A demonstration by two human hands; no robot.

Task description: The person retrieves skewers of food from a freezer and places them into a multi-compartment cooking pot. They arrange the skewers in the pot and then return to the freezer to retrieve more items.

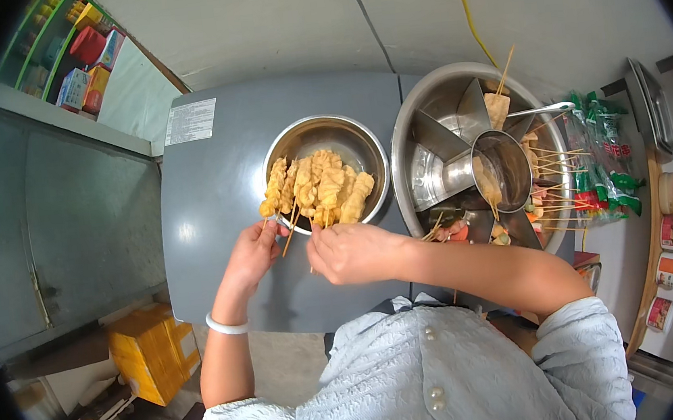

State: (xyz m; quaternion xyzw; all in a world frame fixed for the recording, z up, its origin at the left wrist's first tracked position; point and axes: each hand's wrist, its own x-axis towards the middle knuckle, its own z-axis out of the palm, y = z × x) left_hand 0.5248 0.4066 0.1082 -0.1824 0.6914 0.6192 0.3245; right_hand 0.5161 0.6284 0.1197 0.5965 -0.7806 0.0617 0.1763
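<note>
A round stainless steel bowl [376, 145] stands before me on the grey table. Inside it lie several bamboo skewers threaded with folded yellow tofu skin [328, 177], their sticks pointing towards me over the near rim. At the bowl's near left edge, my left hand [254, 254] pinches the stick of the leftmost skewer [274, 185]. My right hand [355, 250] is closed around stick ends at the near rim; its fingers hide how many it holds. Between my hands a bare bamboo stick [291, 234] slants out over the table.
Right of the bowl is a large divided steel pot [415, 81] with assorted skewers and a ladle handle [545, 109]. Plastic packages [604, 148] lie beyond it. The table [218, 179] bears a printed label [191, 121]. A yellow-taped box [150, 355] sits low at left.
</note>
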